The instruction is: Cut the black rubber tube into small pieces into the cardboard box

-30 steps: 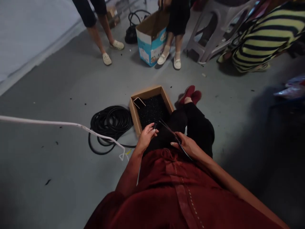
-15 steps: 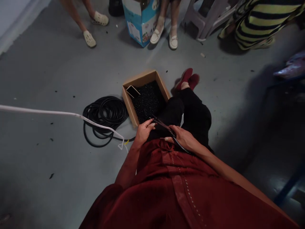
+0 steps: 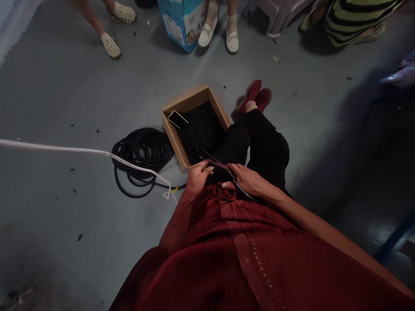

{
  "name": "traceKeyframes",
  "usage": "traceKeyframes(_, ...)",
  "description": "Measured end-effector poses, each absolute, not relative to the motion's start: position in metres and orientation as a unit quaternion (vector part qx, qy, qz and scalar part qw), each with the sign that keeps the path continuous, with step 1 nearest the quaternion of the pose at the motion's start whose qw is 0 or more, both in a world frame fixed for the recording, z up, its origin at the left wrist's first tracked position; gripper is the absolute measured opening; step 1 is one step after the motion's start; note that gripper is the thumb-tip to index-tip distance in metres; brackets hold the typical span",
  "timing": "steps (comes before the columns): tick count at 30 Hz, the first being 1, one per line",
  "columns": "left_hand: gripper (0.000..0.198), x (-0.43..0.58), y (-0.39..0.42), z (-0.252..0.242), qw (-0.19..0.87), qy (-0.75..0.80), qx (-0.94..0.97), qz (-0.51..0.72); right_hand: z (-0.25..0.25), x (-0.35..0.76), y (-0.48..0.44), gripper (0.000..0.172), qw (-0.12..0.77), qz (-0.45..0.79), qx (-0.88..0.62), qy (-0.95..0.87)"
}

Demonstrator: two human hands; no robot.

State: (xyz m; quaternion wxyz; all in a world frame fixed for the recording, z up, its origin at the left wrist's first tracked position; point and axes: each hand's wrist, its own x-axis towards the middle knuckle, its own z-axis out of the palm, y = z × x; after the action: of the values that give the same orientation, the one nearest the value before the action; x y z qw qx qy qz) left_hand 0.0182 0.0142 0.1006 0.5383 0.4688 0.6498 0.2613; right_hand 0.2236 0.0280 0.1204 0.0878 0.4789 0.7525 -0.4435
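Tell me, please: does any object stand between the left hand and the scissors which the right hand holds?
Nothing visible does. The blades of the scissors, held in the right hand, reach close to the left hand; whether they touch is too small to tell.

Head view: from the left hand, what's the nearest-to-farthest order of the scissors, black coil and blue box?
1. Scissors: in the right hand, blades beside the left hand.
2. Black coil: floor, leftward.
3. Blue box: far ahead.
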Motion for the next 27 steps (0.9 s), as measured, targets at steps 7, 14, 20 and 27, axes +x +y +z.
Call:
traceKeyframes(7,0.029,0.017,0.013,0.09,0.557,0.646,0.442,0.278,0.114,0.223,0.028,0.068,0.085,-0.461,0.474,0.746)
traceKeyframes(14,0.028,0.016,0.013,0.097,0.548,0.651,0.46,0.254,0.11,0.225,0.028,0.065,0.08,-0.488,0.459,0.738)
traceKeyframes(20,0.027,0.015,0.014,0.099,0.549,0.641,0.477,0.245,0.11,0.229,0.029,0.063,0.083,-0.518,0.439,0.73)
traceKeyframes(27,0.029,0.015,0.016,0.101,0.519,0.657,0.503,0.214,0.118,0.219,0.03,0.061,0.119,-0.447,0.475,0.749)
